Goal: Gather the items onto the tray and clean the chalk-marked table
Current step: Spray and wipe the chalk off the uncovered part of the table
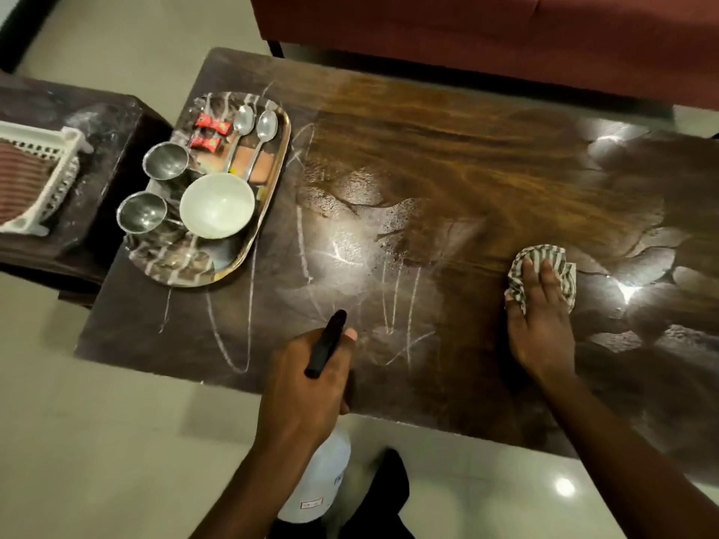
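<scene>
Left hand [307, 387] wrapped round the spray bottle [317, 482], thumb up by the black nozzle [327, 344], aimed out over the table [447, 157]. Right hand [542, 317] flat, fingers spread, pressing the striped cloth [544, 270] onto the wood, arm stretched forward. Chalk scribbles [393, 297] between both hands. Way off left: tray [272, 180] loaded with bowl [216, 206], 2 steel cups, 2 spoons, 2 red candies.

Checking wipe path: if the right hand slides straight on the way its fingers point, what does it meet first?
Only bare table: the right hand, flat on the striped cloth, points toward the far edge. The way looks free; depth is uncertain.
</scene>
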Tool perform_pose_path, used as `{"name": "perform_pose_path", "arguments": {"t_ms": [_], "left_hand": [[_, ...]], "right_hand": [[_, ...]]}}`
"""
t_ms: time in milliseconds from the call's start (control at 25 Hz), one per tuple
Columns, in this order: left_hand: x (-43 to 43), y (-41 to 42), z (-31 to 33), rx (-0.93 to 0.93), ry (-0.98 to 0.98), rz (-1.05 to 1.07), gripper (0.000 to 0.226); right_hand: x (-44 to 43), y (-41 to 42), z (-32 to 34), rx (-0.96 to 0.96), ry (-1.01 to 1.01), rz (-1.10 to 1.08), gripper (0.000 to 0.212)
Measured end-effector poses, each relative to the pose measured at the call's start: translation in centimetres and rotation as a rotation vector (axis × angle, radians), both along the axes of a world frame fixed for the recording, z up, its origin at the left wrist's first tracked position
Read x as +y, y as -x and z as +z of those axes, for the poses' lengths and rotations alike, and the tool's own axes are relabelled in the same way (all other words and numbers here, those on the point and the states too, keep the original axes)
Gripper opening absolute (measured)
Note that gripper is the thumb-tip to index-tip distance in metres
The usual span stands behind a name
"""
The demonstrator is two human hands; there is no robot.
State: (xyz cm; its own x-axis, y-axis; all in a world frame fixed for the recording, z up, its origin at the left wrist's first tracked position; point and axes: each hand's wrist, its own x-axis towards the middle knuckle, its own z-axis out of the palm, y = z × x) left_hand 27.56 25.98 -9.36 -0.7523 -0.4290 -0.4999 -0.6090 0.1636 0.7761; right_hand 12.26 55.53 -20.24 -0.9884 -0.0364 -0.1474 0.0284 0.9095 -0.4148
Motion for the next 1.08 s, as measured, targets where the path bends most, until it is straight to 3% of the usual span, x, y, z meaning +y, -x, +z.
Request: {"name": "perform_pose_path", "arguments": {"t_ms": [160, 280, 400, 600, 720, 840, 920, 1000, 1080], "left_hand": [[-2.3, -3.5, -0.7, -0.050, 0.040, 0.016, 0.055], [-4.1, -6.1, -0.7, -0.032, 0.023, 0.024, 0.047], [-5.5, -8.0, -0.3, -0.009, 0.045, -0.014, 0.041], [-4.4, -8.4, 0.0, -0.058, 0.031, -0.183, 0.054], [-2.3, -8.0, 0.3, -0.070, 0.035, -0.342, 0.046], [-1.1, -7.1, 0.0, -0.054, -0.055, -0.335, 0.051], [-1.3, -6.5, 0.0, -0.014, -0.061, -0.307, 0.055], [-2.0, -5.7, 0.3, 0.008, -0.056, -0.249, 0.054], [-2.9, -4.5, 0.4, 0.016, -0.069, -0.185, 0.049]], "right_hand": [[-1.8, -1.2, -0.1, 0.042, -0.007, 0.019, 0.071], [-4.0, -3.5, 0.6, 0.016, -0.016, 0.065, 0.074], [-7.6, -8.0, 1.2, -0.023, -0.033, 0.229, 0.072], [-9.1, -14.5, 1.7, -0.059, -0.102, 0.585, 0.068], [-2.3, -14.3, 2.5, -0.024, -0.081, 0.414, 0.068], [2.7, -13.3, 3.3, -0.038, -0.007, -0.041, 0.067], [0.8, -12.4, 2.7, -0.050, 0.052, -0.329, 0.073], [-4.6, -13.2, 2.2, -0.008, 0.074, -0.258, 0.075], [-10.8, -15.0, 1.5, 0.053, 0.036, 0.155, 0.066]]}}
